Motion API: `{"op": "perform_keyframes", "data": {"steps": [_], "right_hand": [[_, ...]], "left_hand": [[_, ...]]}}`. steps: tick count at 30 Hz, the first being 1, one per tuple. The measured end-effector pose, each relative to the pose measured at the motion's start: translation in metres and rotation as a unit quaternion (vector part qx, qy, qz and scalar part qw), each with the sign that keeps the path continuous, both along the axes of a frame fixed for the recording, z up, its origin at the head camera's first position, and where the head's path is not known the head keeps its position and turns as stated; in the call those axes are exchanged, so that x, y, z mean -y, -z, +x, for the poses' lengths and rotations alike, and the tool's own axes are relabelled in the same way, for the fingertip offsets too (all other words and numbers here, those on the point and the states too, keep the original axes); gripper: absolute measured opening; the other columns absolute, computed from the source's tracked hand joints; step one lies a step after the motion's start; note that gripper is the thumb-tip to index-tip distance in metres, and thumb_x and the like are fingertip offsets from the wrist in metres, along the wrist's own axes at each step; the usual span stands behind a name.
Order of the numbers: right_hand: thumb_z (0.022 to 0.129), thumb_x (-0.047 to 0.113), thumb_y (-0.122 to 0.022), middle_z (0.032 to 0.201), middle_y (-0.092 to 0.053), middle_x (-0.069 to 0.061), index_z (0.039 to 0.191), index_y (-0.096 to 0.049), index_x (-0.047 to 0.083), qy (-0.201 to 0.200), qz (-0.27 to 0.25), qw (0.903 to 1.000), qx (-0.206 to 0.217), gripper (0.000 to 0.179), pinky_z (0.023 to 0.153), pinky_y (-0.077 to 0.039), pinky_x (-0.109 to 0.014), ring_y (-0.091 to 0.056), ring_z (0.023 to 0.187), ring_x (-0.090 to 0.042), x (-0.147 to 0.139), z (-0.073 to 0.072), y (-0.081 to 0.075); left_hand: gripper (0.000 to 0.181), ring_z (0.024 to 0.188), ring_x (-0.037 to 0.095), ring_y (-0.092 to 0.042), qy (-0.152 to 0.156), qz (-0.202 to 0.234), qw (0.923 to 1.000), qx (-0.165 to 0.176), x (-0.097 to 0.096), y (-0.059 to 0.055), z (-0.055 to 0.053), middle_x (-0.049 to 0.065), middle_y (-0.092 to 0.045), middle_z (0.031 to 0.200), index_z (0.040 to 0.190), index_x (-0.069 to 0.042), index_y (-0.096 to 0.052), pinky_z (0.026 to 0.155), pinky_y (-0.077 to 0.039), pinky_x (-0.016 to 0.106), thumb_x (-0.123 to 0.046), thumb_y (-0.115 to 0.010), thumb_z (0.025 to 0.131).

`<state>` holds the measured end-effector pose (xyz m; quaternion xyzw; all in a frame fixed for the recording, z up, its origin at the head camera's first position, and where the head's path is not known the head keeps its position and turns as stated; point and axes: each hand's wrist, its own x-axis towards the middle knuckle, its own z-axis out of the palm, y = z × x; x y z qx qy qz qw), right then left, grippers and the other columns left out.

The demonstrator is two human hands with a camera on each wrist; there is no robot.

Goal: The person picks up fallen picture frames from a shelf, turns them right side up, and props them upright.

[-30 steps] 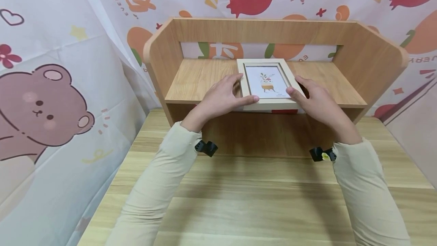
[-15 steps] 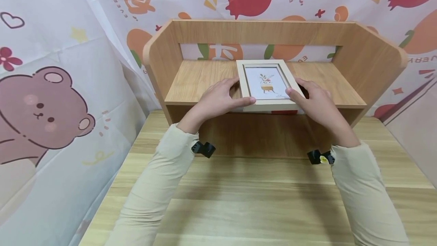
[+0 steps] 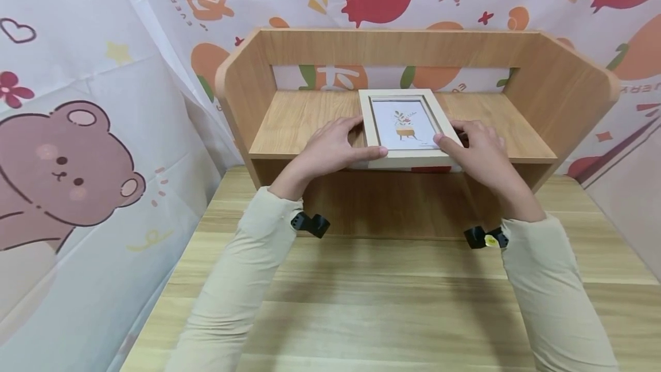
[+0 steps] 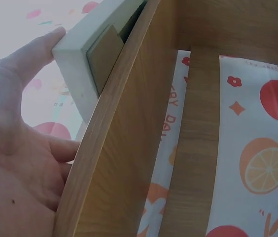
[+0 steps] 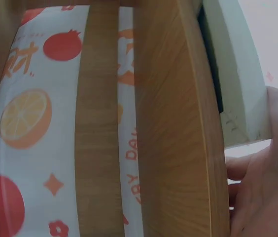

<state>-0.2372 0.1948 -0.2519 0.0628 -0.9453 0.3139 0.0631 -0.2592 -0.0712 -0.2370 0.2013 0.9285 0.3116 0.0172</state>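
Holds a cream rectangular picture frame (image 3: 413, 158) face up at the upper front edge of a light-brown wooden shelf unit (image 3: 304, 122). Grips its left side with the left hand (image 3: 333, 148), thumb at the front, and its right side with the right hand (image 3: 477, 151), thumb over the near corner. Shows a plant drawing on white paper (image 3: 405, 136) from the head view alone. Reveals a flat tan patch (image 4: 102, 57) under the frame from the left wrist view, and a dark strip (image 5: 210, 54) beside the shelf unit's edge from the right. Juts slightly past that edge. Impossible to tell contact from hover over the board. Leaves room left and right, out to the shelf unit's rounded wooden side panels (image 3: 242, 93).
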Motion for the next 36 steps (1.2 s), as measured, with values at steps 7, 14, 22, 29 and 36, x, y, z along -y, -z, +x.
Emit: {"op": "perform_keyframes", "data": {"steps": [7, 14, 22, 29, 36], "right_hand": [[0.095, 0.047, -0.051, 0.139, -0.043, -0.024, 0.147, -0.035, 0.002, -0.007, -0.026, 0.9996, 0.012, 0.070, 0.096, -0.016, -0.055, -0.030, 0.127, -0.038, 0.000, 0.000, -0.003], [0.096, 0.036, -0.055, 0.136, -0.047, -0.018, 0.150, -0.032, 0.009, -0.050, -0.113, 0.9914, 0.045, 0.065, 0.092, -0.030, -0.039, -0.041, 0.118, -0.027, -0.007, 0.000, -0.005], [0.096, 0.032, -0.057, 0.124, -0.048, -0.010, 0.151, -0.033, 0.019, -0.057, -0.159, 0.9851, 0.033, 0.062, 0.076, -0.037, -0.024, -0.042, 0.102, -0.016, -0.012, -0.002, -0.001], [0.095, 0.030, -0.059, 0.132, -0.046, -0.012, 0.152, -0.031, 0.021, -0.058, -0.179, 0.9819, 0.019, 0.063, 0.083, -0.036, -0.027, -0.042, 0.104, -0.017, -0.011, -0.001, 0.000], [0.096, 0.027, -0.057, 0.144, -0.037, -0.013, 0.153, -0.026, 0.025, -0.079, -0.190, 0.9785, 0.012, 0.065, 0.075, -0.043, -0.019, -0.045, 0.105, -0.020, -0.012, -0.001, 0.000]], "left_hand": [[0.091, 0.136, 0.021, -0.035, -0.005, 0.035, 0.9993, 0.014, -0.001, 0.002, -0.001, 0.004, -0.039, 0.152, 0.150, -0.018, -0.035, 0.114, -0.024, 0.045, -0.055, -0.073, 0.076], [0.090, 0.131, 0.019, -0.040, 0.024, 0.119, 0.9913, 0.052, 0.004, 0.002, -0.003, 0.004, -0.040, 0.149, 0.151, -0.016, -0.033, 0.111, -0.031, 0.044, -0.040, -0.078, 0.077], [0.088, 0.131, 0.020, -0.039, 0.056, 0.168, 0.9812, 0.077, 0.007, 0.003, -0.004, 0.004, -0.039, 0.149, 0.152, -0.018, -0.031, 0.105, -0.037, 0.042, -0.030, -0.079, 0.078], [0.090, 0.121, 0.020, -0.044, 0.071, 0.184, 0.9779, 0.068, 0.010, 0.004, -0.004, 0.004, -0.047, 0.140, 0.153, -0.023, -0.027, 0.095, -0.040, 0.036, -0.026, -0.079, 0.079], [0.096, 0.115, 0.021, -0.047, 0.065, 0.203, 0.9752, 0.059, 0.007, 0.006, -0.003, 0.006, -0.052, 0.131, 0.155, -0.021, -0.021, 0.101, -0.036, 0.036, -0.021, -0.080, 0.078]]}}
